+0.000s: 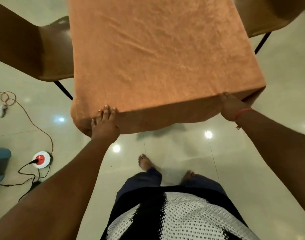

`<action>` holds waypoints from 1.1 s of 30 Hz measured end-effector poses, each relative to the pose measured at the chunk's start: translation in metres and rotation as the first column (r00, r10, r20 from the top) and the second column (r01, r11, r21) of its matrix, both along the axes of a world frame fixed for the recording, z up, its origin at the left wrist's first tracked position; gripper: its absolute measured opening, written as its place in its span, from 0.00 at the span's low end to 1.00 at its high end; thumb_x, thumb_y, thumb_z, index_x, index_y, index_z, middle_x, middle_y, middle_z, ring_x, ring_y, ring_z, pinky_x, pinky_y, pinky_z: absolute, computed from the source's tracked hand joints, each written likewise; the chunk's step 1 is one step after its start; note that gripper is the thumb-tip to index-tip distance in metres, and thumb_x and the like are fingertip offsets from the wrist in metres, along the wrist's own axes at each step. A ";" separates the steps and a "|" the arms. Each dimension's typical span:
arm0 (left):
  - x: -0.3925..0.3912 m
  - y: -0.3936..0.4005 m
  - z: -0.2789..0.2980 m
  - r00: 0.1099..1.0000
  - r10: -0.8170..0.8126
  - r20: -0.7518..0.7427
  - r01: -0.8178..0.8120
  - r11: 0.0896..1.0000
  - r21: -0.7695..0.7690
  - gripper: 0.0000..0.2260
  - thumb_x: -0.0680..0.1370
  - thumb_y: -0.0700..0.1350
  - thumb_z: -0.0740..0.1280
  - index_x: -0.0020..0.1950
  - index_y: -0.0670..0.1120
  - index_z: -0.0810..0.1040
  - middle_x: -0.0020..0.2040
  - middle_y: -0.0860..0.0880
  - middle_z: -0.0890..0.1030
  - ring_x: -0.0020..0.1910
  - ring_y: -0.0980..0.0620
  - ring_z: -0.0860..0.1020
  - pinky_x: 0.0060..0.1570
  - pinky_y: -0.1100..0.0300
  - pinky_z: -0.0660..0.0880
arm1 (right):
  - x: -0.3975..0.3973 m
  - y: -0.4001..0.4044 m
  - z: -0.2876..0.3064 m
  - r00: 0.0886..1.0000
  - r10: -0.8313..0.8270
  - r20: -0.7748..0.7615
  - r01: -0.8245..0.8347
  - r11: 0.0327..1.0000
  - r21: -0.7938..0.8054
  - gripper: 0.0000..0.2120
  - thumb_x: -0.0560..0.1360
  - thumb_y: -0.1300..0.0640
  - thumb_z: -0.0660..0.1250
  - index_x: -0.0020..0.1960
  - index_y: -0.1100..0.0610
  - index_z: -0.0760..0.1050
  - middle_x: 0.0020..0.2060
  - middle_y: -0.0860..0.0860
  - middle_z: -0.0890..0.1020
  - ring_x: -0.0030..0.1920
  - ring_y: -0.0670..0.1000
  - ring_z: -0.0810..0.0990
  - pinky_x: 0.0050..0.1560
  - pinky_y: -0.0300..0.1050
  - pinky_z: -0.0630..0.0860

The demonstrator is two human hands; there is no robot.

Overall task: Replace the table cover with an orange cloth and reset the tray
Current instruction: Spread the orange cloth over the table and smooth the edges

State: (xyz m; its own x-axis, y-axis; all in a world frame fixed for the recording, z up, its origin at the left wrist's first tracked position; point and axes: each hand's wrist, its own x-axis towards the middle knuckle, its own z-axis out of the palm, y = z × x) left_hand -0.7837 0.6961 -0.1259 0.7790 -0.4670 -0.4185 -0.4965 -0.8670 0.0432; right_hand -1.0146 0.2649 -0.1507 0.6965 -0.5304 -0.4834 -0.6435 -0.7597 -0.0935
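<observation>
An orange cloth (158, 54) covers the whole table top and hangs over its near edge. My left hand (105, 123) lies on the near left corner, fingers straight, pressing the cloth against the edge. My right hand (230, 106) rests on the near right corner with its fingers over the cloth's edge. Whether those fingers curl round the cloth is hidden. No tray is in view.
A brown chair (32, 54) stands left of the table and another brown chair (269, 13) at the right back. On the pale glossy floor to the left lie an orange cable (35, 122) and a white-red socket reel (41, 159).
</observation>
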 end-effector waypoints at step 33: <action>-0.251 0.031 0.038 0.993 0.113 0.014 -0.114 0.983 0.144 0.31 0.80 0.56 0.59 0.80 0.51 0.50 0.81 0.46 0.51 0.78 0.42 0.56 0.72 0.37 0.57 | -0.224 0.016 0.068 0.999 -0.020 0.031 0.021 0.999 -0.028 0.32 0.73 0.66 0.55 0.77 0.55 0.59 0.76 0.56 0.62 0.70 0.63 0.69 0.63 0.58 0.75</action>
